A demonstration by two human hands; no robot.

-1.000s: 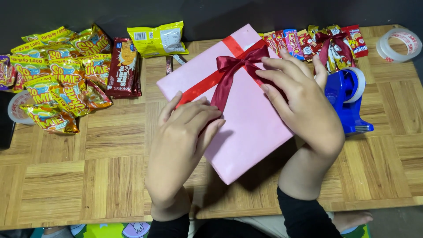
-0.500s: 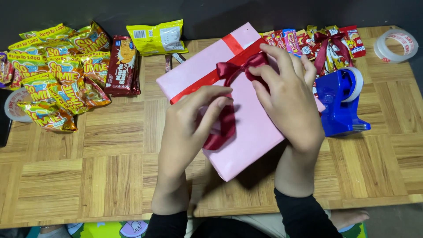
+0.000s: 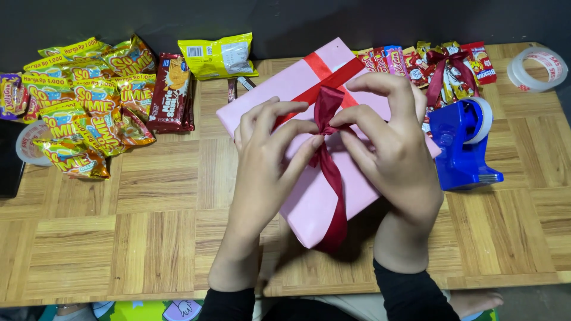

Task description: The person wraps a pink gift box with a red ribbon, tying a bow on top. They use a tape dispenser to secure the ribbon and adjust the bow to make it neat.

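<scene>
Pinching dark red ribbon (image 3: 329, 156) knot atop pink box (image 3: 309, 196): left hand (image 3: 264, 148), right hand (image 3: 395, 148) fingers pressed together. Ribbon likely soft, slippery; you grip near knot.

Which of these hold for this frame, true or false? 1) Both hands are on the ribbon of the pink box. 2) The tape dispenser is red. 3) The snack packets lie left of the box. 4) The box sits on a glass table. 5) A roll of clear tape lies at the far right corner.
1) True: the left hand and right hand pinch the dark red ribbon on the pink box.
2) False: the tape dispenser is blue.
3) True: the snack packets lie left of it.
4) False: the table is wooden.
5) True: the tape roll lies there.
</scene>
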